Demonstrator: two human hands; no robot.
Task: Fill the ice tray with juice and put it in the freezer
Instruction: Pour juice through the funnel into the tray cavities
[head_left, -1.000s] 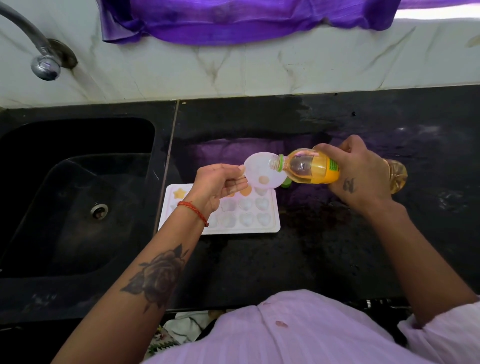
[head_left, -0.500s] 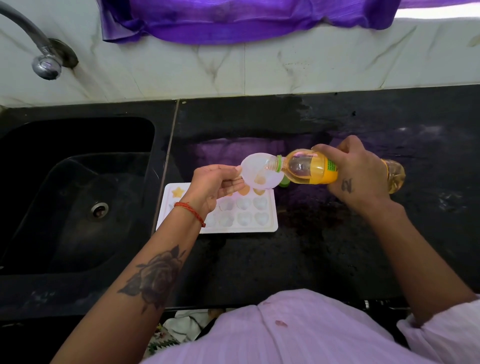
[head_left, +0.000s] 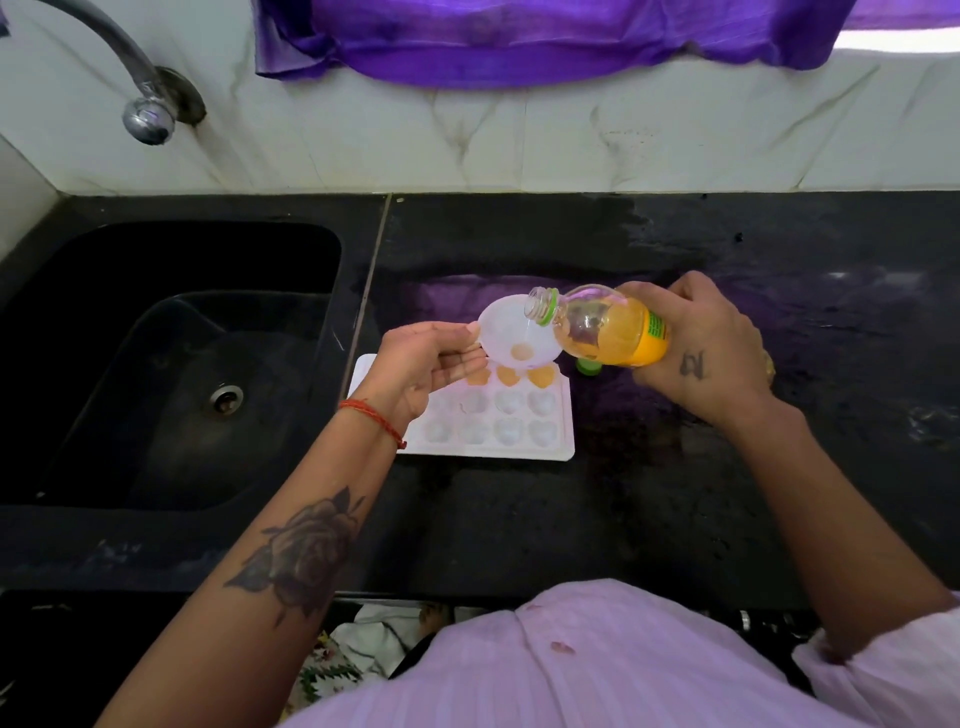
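- Sink (head_left: 171, 364) at far left: leave it out of this; the work sits to its right on the black counter (head_left: 675, 499).
- Your left hand (head_left: 426, 364) pinches the rim of the white funnel (head_left: 511, 338) between thumb and curled fingers. Hold it level and over one cell, so the spout feeds that cell alone.
- The ice tray (head_left: 488, 421) lies flat on the counter just under the funnel. Only the cells in its far row look orange; the two nearer rows look unfilled, so I judge the filling early.
- The juice bottle (head_left: 602, 327) lies nearly on its side with its open mouth over the funnel bowl. Tip it gently; a little juice already pools in the funnel.
- Your right hand (head_left: 711, 353) wraps the bottle's base. Steady the wrist and pour in short doses.
- The green cap (head_left: 588, 367) rests on the counter just right of the tray.
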